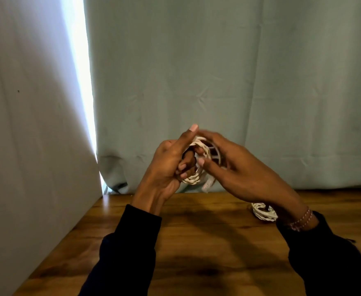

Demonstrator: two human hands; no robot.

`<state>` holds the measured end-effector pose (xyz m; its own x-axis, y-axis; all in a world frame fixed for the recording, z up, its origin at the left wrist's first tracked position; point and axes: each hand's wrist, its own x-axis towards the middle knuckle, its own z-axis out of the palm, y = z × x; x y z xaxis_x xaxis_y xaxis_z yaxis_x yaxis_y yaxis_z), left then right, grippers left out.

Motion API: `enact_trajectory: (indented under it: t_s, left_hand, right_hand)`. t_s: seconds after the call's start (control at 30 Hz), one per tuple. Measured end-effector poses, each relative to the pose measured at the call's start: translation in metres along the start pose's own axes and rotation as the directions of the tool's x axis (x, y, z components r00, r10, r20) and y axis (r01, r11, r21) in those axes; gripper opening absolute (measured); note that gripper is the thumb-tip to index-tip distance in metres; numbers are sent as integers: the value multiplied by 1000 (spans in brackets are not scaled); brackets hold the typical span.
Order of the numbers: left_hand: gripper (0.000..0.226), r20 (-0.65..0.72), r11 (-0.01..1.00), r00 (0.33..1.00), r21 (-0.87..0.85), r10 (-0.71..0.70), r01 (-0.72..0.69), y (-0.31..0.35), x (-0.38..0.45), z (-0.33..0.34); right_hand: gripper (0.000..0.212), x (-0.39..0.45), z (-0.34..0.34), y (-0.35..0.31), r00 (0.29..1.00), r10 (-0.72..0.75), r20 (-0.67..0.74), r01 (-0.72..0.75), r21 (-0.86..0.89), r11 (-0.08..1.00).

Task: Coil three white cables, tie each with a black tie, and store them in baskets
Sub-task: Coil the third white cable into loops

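- Both hands are raised above the brown wooden table, meeting in front of the pale green curtain.
- The left hand grips a coiled white cable: its lower fingers curl through the middle of the loops, while the index finger points straight up beside the coil's top.
- The right hand comes in from the other side, its thumb pressed to the coil's near edge and its fingers reaching over the far side; they are blurred, so I cannot tell how tightly they close.
- A pale cable end hangs just below the right thumb, blurred.
- A second white cable coil lies on the table beneath the right wrist, which wears a pink beaded bracelet.
- Dark sleeves cover both forearms.
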<state>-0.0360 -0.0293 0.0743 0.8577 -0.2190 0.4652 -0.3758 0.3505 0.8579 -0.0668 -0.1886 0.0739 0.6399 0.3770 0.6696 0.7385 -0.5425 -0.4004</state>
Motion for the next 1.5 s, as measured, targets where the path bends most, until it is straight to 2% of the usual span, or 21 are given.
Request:
enact_trajectory:
  t_s: [0.1,0.2,0.33,0.47,0.53,0.6,0.7,0.8,0.87,0.93,1.0,1.1,1.17,1.3,1.4,1.5]
  left_hand:
    - [49,148,998,989,-55,7,1,1,-1,0]
    - [54,183,998,983,-55,-6,17,-3,-5,2]
    - [37,254,981,967,-178,-25,73,-5,-7,2]
    - [28,273,956,962,-281,-6,86,-5,-7,3]
    - [33,310,948,951,-305,3,96,-7,-7,4]
    - [38,351,940,936,-320,0,120,-7,-5,3]
    - [42,379,929,925,-346,11,130,-7,-6,5]
    - [37,276,948,961,-300,-18,104,-7,-7,10]
    - [34,219,950,974,-288,-58,121,-5,-8,14]
    - [33,181,949,980,-285,-88,138,-5,-7,16]
    - [36,148,954,983,-259,-112,147,-5,-6,19]
    - [47,58,977,991,-169,-118,126,-9,-2,20]
    - [49,-28,988,994,-116,-102,98,-11,-1,19]
    - [51,-210,999,977,24,-27,33,-13,-1,23]
    - [56,-300,996,954,78,-12,38,-14,-1,24]
    - [55,-292,996,956,78,-27,52,-11,-1,21]
  right_hand:
    - [41,-1,-6,3,999,-25,47,26,-9,1000]
    - [32,-2,-3,2,998,50,47,-53,58,997]
    - [22,1,-4,-1,970,238,55,-244,248,938]
    - [21,4,-12,5,949,280,147,-316,432,845]
    - [20,3,-15,7,942,255,217,-334,560,758]
    - [22,2,-19,7,940,194,280,-338,703,626]
    - [24,3,-18,6,934,133,332,-352,791,500]
    - [10,5,-15,10,921,141,364,-390,836,386]
    - [29,6,-14,10,907,164,388,-421,847,326]
    - [49,8,-10,9,896,211,391,-442,828,345]
    - [63,10,-6,10,897,277,345,-437,785,439]
    - [57,11,-1,8,904,335,264,-417,717,558]
    - [53,10,2,9,911,313,269,-408,705,581]
    - [51,11,9,13,925,273,266,-380,601,703]
    - [40,9,11,11,933,254,255,-359,699,619]
    - [30,9,12,10,954,194,229,-298,791,534]
